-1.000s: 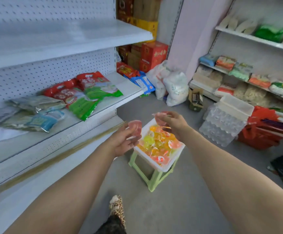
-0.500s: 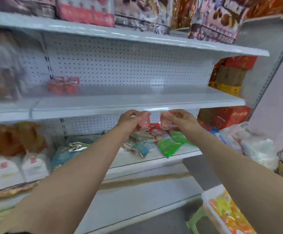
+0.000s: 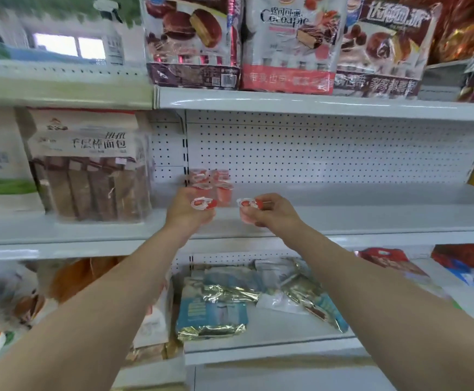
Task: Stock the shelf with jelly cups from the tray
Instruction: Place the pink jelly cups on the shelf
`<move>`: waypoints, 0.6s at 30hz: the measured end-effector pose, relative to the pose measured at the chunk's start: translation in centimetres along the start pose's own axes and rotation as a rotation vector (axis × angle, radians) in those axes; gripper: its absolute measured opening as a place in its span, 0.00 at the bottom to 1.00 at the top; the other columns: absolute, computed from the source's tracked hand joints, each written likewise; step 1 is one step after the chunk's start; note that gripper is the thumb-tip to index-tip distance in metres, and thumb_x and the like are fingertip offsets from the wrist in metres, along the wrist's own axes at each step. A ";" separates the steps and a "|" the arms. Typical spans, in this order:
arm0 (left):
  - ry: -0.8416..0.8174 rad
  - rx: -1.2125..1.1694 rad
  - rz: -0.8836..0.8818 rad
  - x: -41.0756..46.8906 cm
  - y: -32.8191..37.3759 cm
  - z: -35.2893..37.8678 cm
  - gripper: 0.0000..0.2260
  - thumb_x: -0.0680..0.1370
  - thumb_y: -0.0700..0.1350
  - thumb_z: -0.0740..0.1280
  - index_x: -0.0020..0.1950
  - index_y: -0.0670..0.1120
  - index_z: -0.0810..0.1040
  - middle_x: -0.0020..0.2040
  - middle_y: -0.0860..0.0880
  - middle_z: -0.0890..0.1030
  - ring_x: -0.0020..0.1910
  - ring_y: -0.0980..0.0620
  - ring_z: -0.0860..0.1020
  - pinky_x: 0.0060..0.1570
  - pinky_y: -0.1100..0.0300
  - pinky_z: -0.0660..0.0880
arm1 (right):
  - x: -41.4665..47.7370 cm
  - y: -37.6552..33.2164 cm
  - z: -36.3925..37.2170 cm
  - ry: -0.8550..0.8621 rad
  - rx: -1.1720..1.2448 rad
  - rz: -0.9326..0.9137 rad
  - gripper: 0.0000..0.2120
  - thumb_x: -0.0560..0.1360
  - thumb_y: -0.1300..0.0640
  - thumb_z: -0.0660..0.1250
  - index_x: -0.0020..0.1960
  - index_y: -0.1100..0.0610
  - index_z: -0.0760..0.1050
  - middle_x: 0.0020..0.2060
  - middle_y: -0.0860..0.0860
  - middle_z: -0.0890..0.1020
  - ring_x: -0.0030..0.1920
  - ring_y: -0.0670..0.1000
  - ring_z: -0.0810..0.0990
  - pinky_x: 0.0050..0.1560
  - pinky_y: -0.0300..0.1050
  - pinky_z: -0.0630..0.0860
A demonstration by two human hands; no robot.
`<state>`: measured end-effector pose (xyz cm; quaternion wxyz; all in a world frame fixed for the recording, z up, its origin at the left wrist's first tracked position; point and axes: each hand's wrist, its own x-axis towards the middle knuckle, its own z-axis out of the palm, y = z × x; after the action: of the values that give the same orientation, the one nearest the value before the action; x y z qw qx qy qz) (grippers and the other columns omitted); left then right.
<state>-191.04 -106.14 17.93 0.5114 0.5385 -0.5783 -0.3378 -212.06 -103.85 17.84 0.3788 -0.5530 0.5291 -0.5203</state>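
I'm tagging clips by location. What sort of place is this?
Likely a small grocery shop: white pegboard shelving, bags of snack cakes on the upper shelf, a bread bag at left, and jelly cups at the back; the left hand and right hand each hold one more.

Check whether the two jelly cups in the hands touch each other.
Apart. The head view shows a clear gap, with shelf behind it, between the left cup and the right cup.
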 end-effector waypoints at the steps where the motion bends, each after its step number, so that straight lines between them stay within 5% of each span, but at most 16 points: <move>1: -0.001 0.026 0.005 1.2 -0.6 -0.3 0.26 0.69 0.38 0.78 0.60 0.51 0.69 0.56 0.52 0.76 0.54 0.50 0.76 0.43 0.63 0.71 | 1.0 0.3 0.9 0.004 -0.022 0.009 0.22 0.67 0.55 0.80 0.56 0.56 0.74 0.52 0.55 0.80 0.52 0.56 0.82 0.52 0.53 0.82; 5: -0.019 0.025 0.028 4.5 -2.6 -0.5 0.27 0.67 0.37 0.78 0.60 0.51 0.69 0.56 0.51 0.78 0.52 0.51 0.78 0.49 0.56 0.77 | 4.1 1.3 3.7 0.040 -0.083 0.047 0.22 0.65 0.55 0.81 0.54 0.55 0.75 0.49 0.53 0.80 0.52 0.55 0.82 0.51 0.55 0.82; 11: -0.078 -0.039 0.110 7.3 -4.2 -0.3 0.27 0.69 0.34 0.77 0.59 0.51 0.67 0.48 0.54 0.77 0.41 0.61 0.77 0.31 0.75 0.71 | 6.8 1.0 6.2 0.064 -0.188 0.027 0.15 0.67 0.53 0.80 0.45 0.51 0.74 0.41 0.49 0.79 0.46 0.53 0.82 0.53 0.57 0.81; 15: -0.101 -0.037 0.126 8.0 -4.7 -0.2 0.27 0.70 0.35 0.76 0.61 0.52 0.68 0.51 0.55 0.78 0.47 0.56 0.78 0.37 0.72 0.71 | 7.6 0.9 7.0 0.069 -0.218 0.017 0.13 0.69 0.54 0.79 0.42 0.48 0.74 0.39 0.48 0.81 0.45 0.53 0.83 0.53 0.57 0.81; 18: -0.110 -0.019 0.123 8.0 -4.7 -0.3 0.26 0.71 0.37 0.76 0.61 0.53 0.67 0.48 0.59 0.75 0.44 0.63 0.75 0.38 0.73 0.70 | 8.0 1.1 7.0 0.076 -0.249 0.017 0.14 0.67 0.52 0.79 0.43 0.47 0.74 0.43 0.49 0.83 0.48 0.54 0.84 0.52 0.56 0.82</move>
<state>-188.63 -114.78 15.39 0.5037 0.4775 -0.6343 -0.3405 -206.25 -112.82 16.97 0.2913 -0.5714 0.6081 -0.4678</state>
